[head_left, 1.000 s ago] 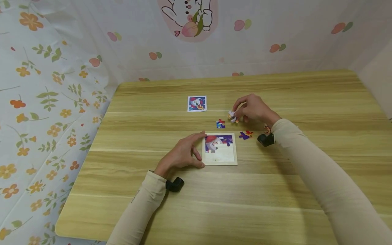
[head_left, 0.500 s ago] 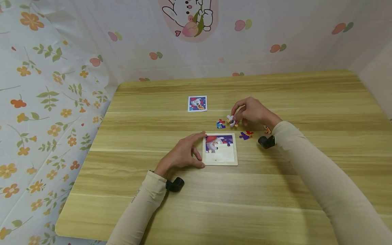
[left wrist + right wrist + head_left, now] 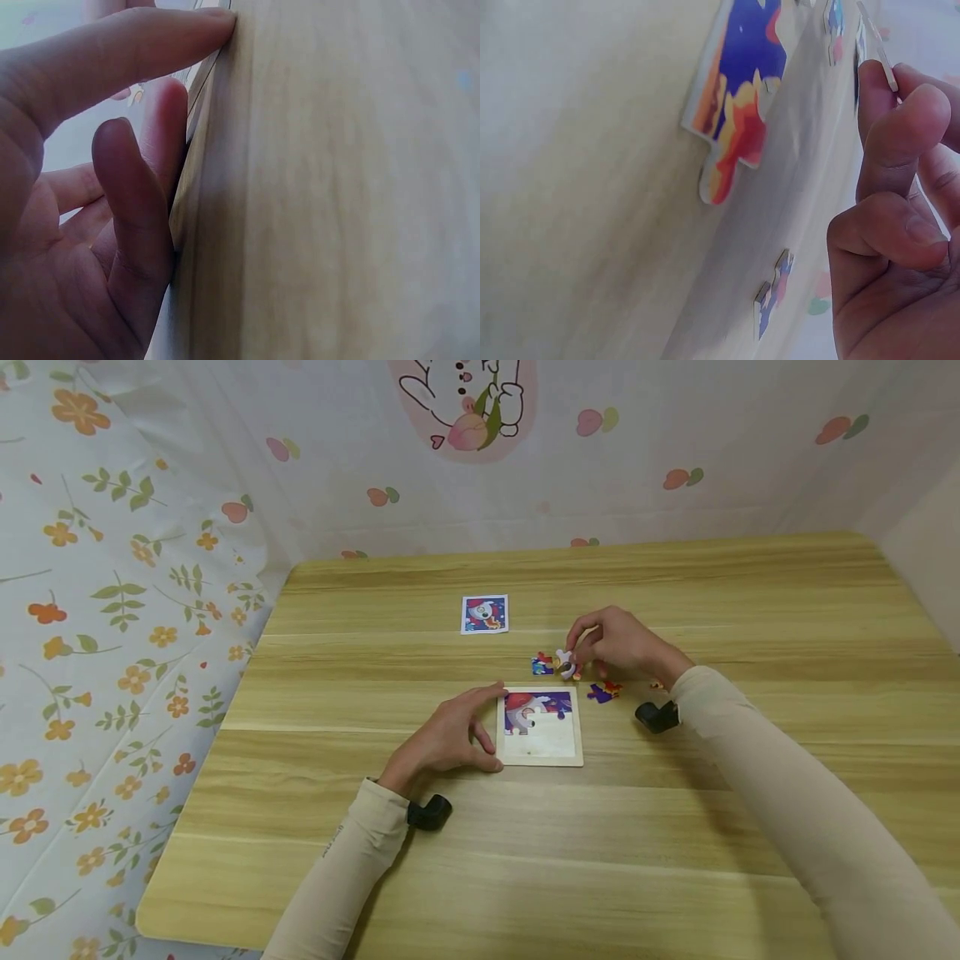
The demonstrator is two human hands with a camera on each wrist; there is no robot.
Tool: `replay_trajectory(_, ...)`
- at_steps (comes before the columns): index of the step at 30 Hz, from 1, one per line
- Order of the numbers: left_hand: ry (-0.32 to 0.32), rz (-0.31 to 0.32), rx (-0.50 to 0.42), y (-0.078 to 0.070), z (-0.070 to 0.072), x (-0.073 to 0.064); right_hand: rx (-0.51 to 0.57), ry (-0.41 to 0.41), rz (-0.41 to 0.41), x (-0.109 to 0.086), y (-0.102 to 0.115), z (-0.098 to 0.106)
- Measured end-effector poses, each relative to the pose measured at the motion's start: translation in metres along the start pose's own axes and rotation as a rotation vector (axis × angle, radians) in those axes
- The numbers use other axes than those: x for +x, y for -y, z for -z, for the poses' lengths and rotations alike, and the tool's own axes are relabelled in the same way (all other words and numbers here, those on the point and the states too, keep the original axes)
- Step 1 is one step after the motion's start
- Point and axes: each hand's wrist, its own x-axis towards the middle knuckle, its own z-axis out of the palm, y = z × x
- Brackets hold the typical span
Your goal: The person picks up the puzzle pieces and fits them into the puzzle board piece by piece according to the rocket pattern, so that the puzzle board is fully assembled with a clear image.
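My left hand (image 3: 442,732) holds the left side of a square wooden puzzle tray (image 3: 579,735), index finger at the far corner, thumb at the near one. Several joined pieces (image 3: 517,710) fill the upper part of the tray; its lower right shows bare board. My right hand (image 3: 618,642) pinches a white and purple puzzle piece (image 3: 565,664), seen edge-on in the right wrist view. Beside it lies a blue and red puzzle piece (image 3: 542,664). A purple and orange puzzle piece (image 3: 602,692) lies right of the tray. Another puzzle piece (image 3: 657,685) is mostly hidden by the right wrist.
A small picture card (image 3: 484,614) lies behind the tray on the wooden table (image 3: 337,660). Patterned cloth (image 3: 300,468) hangs along the table's back and left sides. Each wrist wears a black mount (image 3: 430,812).
My right hand has moved slightly toward me, bringing its piece close to the blue and red one. The piece near my right wrist has become more hidden. My left hand stays at the tray.
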Motion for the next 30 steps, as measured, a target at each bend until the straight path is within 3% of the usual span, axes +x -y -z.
replay_trajectory(15, -0.002, -0.008, -0.003, 0.001, 0.0, 0.0, 0.031, 0.002, 0.003, -0.008, 0.001, -0.01)
replay_trajectory(30, -0.003, 0.014, -0.017, -0.001, -0.001, -0.001, 0.045, 0.065, 0.048, -0.015, -0.003, -0.02)
